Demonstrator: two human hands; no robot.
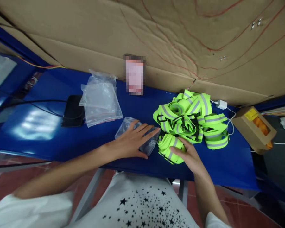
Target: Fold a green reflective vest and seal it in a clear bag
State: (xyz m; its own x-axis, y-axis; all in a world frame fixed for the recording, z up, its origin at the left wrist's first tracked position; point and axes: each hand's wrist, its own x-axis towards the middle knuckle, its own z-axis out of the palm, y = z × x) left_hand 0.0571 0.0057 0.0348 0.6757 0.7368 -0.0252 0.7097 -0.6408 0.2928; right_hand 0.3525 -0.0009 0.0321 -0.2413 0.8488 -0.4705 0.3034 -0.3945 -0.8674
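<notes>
The left hand (135,141) lies open and flat, fingers spread, pressing a small clear plastic bag (126,125) onto the blue table (38,129), close to the table's near edge. Just to its right, the right hand (190,155) rests on a folded neon-yellow reflective strap bundle (167,146). Its fingers curve loosely over the bundle's near end, and whether they actually grip it cannot be told. The bundle touches the bag's right end and sits at the front edge of the table, right against a loose pile of reflective straps (190,118) behind it. That pile reaches back almost to the cardboard wall (156,38) that closes off the far side. Left of the hands, a stack of clear plastic bags (99,99) partly overlaps a black flat device (72,112); beyond these the tabletop is bare blue out to its left end. A blurred card (134,75) stands against the cardboard, behind the bag. On the right, a white charger (220,104) lies just past the pile, and a small cardboard box (254,128) sits at the table's right edge, leaving a bare strip of blue in front of them.
</notes>
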